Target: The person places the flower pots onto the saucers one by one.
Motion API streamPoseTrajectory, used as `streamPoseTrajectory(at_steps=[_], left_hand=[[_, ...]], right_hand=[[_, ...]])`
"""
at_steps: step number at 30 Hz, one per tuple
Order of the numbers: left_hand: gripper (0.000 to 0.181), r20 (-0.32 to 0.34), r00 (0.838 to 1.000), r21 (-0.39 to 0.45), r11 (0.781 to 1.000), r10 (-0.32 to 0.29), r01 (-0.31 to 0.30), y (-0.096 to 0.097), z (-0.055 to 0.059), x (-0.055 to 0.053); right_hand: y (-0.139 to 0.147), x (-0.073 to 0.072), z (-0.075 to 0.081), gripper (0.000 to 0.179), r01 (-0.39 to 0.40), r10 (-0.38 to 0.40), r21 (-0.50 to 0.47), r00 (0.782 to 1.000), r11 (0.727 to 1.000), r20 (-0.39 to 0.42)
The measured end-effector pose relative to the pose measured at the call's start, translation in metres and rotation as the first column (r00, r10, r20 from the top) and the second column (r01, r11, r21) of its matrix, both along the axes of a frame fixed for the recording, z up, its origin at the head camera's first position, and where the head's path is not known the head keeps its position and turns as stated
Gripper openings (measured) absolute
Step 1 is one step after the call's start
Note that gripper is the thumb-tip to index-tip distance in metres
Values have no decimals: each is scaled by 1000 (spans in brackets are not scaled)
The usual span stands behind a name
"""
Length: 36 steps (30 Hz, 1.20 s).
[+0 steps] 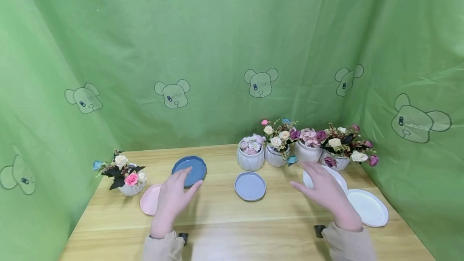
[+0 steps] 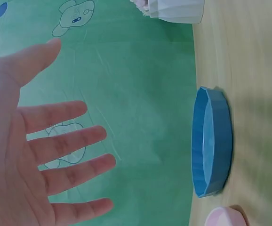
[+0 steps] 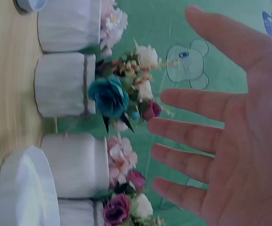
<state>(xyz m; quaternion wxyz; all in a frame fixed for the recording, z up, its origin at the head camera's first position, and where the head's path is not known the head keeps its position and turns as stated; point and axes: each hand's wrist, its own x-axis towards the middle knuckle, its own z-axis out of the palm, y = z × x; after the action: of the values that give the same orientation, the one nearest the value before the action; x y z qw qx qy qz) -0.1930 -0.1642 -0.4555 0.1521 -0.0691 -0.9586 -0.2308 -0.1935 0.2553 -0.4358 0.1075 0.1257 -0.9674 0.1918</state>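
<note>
Blue dish (image 1: 197, 167): shallow, faceted wall, upright, flat on table (image 1: 253, 228). Pink dish (image 1: 149, 200): shallow, front-left of blue, partly hidden. Rear white dish (image 1: 336, 175): shallow, face up, right side of table, partly hidden. Front white dish (image 1: 369, 208): face up, just beside it, nearer the viewer.

I'm facing a curtained-off booth (image 1: 409, 59), in a home or studio I can't tell: green sheeting (image 1: 217, 31) (printed with cartoon bear heads (image 1: 261, 83)) hangs behind the wooden table (image 1: 250, 228) and along both its sides, and flowerpots (image 1: 250, 159) and plates (image 1: 250, 187) sit on it.
</note>
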Motion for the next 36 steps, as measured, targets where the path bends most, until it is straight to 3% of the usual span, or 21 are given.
streamPoseTrajectory(at_steps=[5, 12, 23, 31, 36], left_hand=[[61, 15, 1000, 66, 998, 16, -17, 0, 0, -2], [61, 70, 997, 90, 996, 16, -23, -3, -1, -8], [53, 81, 996, 117, 993, 25, -34, -16, -5, -20], [51, 112, 993, 138, 989, 31, -46, -28, -11, -31], [52, 156, 987, 185, 981, 34, -63, -33, -14, -39]], right_hand=[[-13, -2, -4, 70, -29, 28, -54, 999, 998, -29], [-29, -7, -10, 66, -55, 54, -101, 998, 993, -15], [-58, -32, -35, 68, -99, 111, -230, 993, 968, 39], [-84, -57, -50, 85, -66, 107, -346, 989, 936, 100], [-97, -74, -59, 90, 4, 50, -390, 990, 921, 128]])
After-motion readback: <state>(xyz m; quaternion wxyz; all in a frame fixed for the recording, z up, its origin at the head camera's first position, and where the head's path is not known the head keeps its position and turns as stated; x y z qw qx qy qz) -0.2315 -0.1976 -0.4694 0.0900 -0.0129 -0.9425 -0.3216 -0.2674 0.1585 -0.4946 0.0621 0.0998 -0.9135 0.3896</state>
